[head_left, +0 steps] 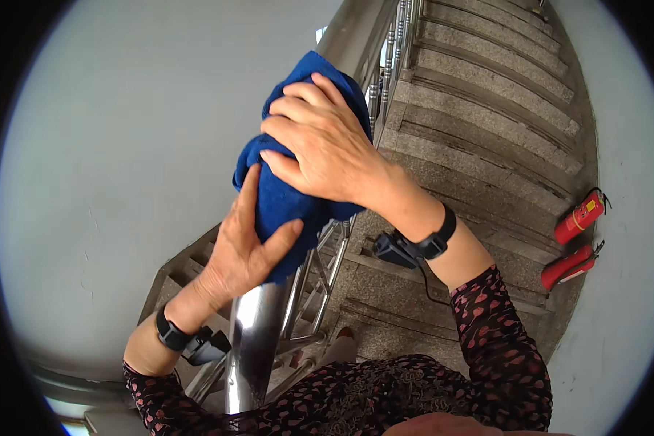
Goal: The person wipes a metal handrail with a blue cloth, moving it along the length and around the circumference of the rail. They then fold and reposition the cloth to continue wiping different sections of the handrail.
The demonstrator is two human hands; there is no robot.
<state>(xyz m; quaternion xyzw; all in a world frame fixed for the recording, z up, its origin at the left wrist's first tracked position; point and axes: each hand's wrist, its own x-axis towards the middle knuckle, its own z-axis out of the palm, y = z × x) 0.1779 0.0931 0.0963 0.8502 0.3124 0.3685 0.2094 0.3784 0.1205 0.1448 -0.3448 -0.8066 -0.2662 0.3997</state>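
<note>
A blue cloth [287,207] is draped over a thick, shiny metal handrail [258,320] that slopes up and away from me. My right hand [320,142] presses on the cloth's upper part, its fingers curved over the rail. Lower down, my left hand [247,247] grips the cloth from the left side, with thumb and forefinger on top and its other fingers hidden. Where the cloth covers the rail, the metal cannot be seen.
Speckled stone stairs [479,94] run along the right of the railing. Two red fire extinguishers [580,218] are by the right wall. Metal balusters [391,54] stand beneath the handrail, and a pale wall [123,131] fills the left. Each wrist wears a strapped black device [396,249].
</note>
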